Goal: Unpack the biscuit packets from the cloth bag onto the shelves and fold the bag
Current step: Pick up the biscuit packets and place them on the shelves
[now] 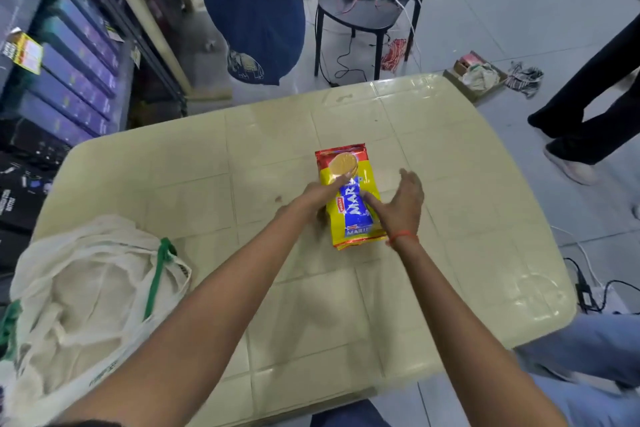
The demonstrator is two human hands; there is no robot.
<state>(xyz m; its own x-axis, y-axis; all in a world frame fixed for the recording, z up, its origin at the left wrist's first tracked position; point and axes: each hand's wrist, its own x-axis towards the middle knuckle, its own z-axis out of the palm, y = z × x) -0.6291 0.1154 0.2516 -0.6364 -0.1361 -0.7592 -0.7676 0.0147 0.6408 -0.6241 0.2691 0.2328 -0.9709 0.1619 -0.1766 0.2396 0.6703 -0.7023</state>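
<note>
biscuit packet (349, 199) flat on table (207, 166), lying between both hands, long axis pointing away from them; left hand (320, 196) grips its left edge, right hand (400, 208) spread open, thumb touching right edge; cloth bag (86, 288) slumped beside left forearm, shelves (72, 76) beyond left hand, so judged a left-hand carry

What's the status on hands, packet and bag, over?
Left hand grips biscuit packet on table. Right hand open, thumb at packet's right edge. Cloth bag crumpled near left, unfolded, clear of hands.
</note>
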